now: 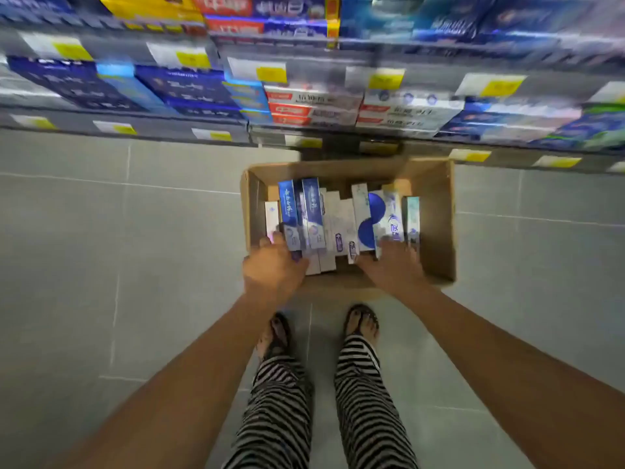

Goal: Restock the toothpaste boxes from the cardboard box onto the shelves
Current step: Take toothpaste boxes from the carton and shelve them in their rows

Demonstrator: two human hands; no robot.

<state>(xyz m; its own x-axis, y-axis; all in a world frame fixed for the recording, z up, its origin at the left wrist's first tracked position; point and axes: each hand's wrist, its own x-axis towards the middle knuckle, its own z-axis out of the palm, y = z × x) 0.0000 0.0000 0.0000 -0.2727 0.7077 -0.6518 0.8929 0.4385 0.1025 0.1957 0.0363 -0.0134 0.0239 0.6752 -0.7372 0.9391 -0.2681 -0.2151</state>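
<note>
While blue-and-white toothpaste boxes (313, 211) lie packed inside the cardboard box (436, 214), left hand (274, 265) and right hand (394, 264) touch their near ends; blur hides whether either grips.

i see a grey tiled floor (101, 231) running up to the foot of the shelves (169, 121). one open cardboard box (443, 225) sits on the floor, its far edge against the lowest shelf. two sandalled feet (360, 321) stand just beside its near edge. the shelves carry stacked toothpaste boxes (314, 106), blurred, with yellow price tags (270, 74) along their front edges.
</note>
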